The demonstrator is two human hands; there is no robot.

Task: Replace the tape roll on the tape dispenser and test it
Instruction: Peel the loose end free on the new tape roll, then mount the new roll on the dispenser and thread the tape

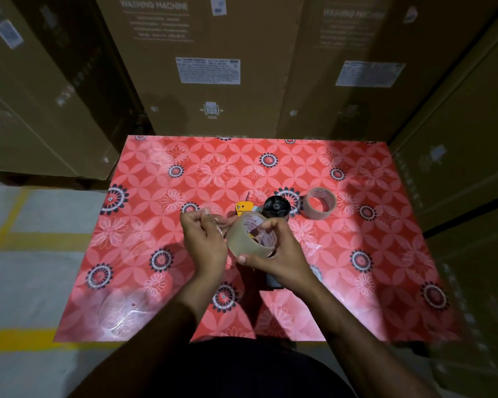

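on the left is a grey floor (26,225) with yellow lines, and tall cardboard boxes (207,67) stand behind the desk (156,297), which has a red cover with flower patterns.

the left hand (204,239) is above the middle of the desk. its fingers (194,218) are pressed together, and its grip seems to pinch the loose end of the clear tape; the strip itself is too thin and blurred to see well.

just beside it, the right hand (276,254) holds a full tape roll (249,238) in the air, with the thumb under the roll and the other fingers hooked over the rim into the core. so this grip is closed around the roll.

the tape dispenser (272,208) lies on the desk just behind the hands. its yellow part and black round hub are visible; the lower part is hidden by the hands.

to the right, another tape roll (319,203) stands on the desk near the dispenser, but apart from it.
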